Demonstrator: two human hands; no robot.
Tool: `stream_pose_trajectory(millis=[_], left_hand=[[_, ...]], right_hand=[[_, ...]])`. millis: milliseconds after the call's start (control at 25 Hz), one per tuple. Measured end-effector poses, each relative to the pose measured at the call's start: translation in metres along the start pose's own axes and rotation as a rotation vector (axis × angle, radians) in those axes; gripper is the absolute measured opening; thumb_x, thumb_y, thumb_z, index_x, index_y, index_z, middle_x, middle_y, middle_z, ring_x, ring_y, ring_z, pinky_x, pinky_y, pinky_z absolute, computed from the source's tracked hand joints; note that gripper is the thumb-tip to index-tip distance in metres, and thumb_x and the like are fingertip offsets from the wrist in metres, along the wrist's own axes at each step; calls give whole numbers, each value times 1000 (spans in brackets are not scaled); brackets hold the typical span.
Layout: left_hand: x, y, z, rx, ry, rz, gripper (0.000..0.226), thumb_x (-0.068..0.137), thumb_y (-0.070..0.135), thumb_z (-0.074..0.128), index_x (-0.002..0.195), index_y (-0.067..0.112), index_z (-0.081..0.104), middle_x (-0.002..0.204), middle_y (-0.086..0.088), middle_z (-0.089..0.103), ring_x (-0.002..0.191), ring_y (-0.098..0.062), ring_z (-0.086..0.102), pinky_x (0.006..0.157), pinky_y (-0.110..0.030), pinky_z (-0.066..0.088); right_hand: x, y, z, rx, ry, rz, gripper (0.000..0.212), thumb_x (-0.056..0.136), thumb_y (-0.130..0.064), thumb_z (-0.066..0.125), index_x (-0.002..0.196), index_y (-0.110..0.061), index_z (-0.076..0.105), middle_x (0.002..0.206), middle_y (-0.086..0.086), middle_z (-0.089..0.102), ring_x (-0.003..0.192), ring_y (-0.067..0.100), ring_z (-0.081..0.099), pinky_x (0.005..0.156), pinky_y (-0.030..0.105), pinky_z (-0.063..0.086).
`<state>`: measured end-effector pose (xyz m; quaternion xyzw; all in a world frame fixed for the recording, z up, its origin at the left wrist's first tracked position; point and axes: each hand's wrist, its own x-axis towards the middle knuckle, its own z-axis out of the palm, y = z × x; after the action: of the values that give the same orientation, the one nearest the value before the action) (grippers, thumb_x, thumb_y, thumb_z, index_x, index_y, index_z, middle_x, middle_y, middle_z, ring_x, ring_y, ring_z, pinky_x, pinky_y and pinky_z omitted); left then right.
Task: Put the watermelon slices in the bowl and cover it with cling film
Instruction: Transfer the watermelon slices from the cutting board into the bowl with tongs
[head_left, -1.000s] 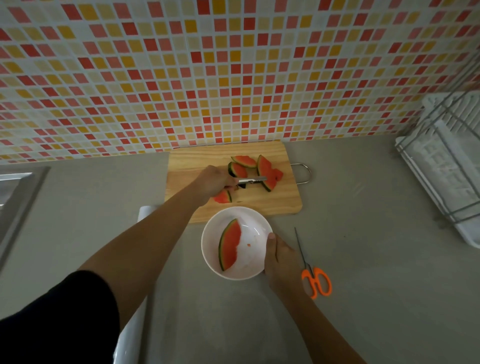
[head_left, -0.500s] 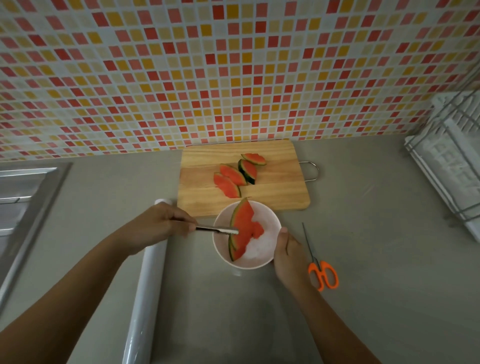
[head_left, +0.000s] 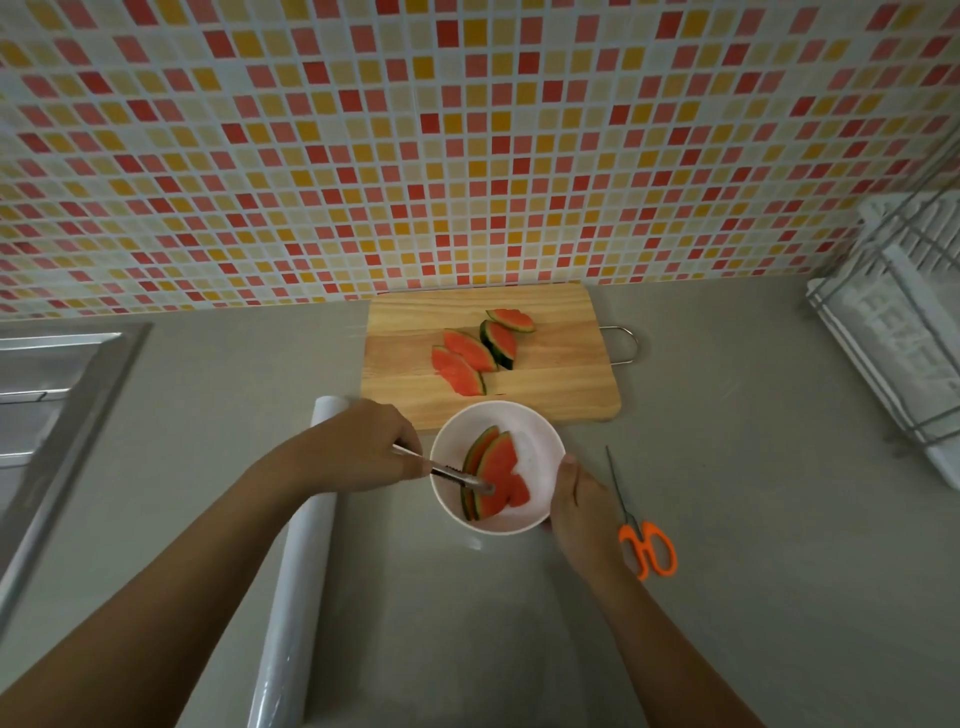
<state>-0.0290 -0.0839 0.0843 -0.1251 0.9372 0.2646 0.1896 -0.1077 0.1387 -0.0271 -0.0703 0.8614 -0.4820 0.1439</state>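
A white bowl (head_left: 540, 441) stands on the grey counter just in front of the wooden cutting board (head_left: 561, 384). Two watermelon slices (head_left: 498, 480) lie in the bowl, one against the other. My left hand (head_left: 363, 449) grips metal tongs (head_left: 447, 472) whose tips reach into the bowl at the upper slice. My right hand (head_left: 579, 499) holds the bowl's right rim. Several more slices (head_left: 478, 353) lie on the board. A roll of cling film (head_left: 298, 582) lies on the counter to the left, partly under my left forearm.
Orange-handled scissors (head_left: 647, 545) lie right of the bowl. A sink (head_left: 47, 395) is at the far left and a white dish rack (head_left: 904, 332) at the far right. A tiled wall rises behind the board.
My left hand picked a slice off the board with the tongs, carried it to the bowl and lowered it onto the slice lying there. My right hand stayed on the bowl.
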Motion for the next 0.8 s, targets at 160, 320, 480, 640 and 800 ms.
stream_pose_trajectory(millis=[160,320,480,640,800], left_hand=[[2,-16,-30,-57,100,-61,14,85,36,61,87,27,72,80,18,64,74,-3,61,62,-13,41],[40,-43,-30,-247,400,-254,21,86,31,61,91,15,74,84,2,68,77,-11,60,67,-23,41],[73,-62,-22,-375,506,-320,24,90,30,57,96,12,72,85,0,67,79,-16,58,75,-29,41],[97,-57,-30,-518,364,-413,22,89,31,59,91,11,67,75,1,64,62,-13,50,56,-23,39],[103,-48,-45,-667,260,-395,24,88,24,61,79,2,64,64,-4,59,47,-12,33,43,-19,28]], right_hand=[[-2,-6,-8,-14,-157,-3,13,72,-3,72,81,4,65,59,16,62,51,32,61,45,28,45],[1,2,-2,-78,-25,-39,39,98,-23,35,79,1,59,58,0,53,58,19,57,58,34,45],[3,4,-2,-57,-69,40,50,89,-49,23,75,-12,54,67,8,60,66,30,59,66,36,50],[5,5,-2,28,-82,113,43,92,-44,28,69,-18,54,65,9,62,65,33,60,67,43,53],[6,2,-1,2,-60,126,40,95,-36,31,76,-12,56,66,10,60,66,33,60,68,44,52]])
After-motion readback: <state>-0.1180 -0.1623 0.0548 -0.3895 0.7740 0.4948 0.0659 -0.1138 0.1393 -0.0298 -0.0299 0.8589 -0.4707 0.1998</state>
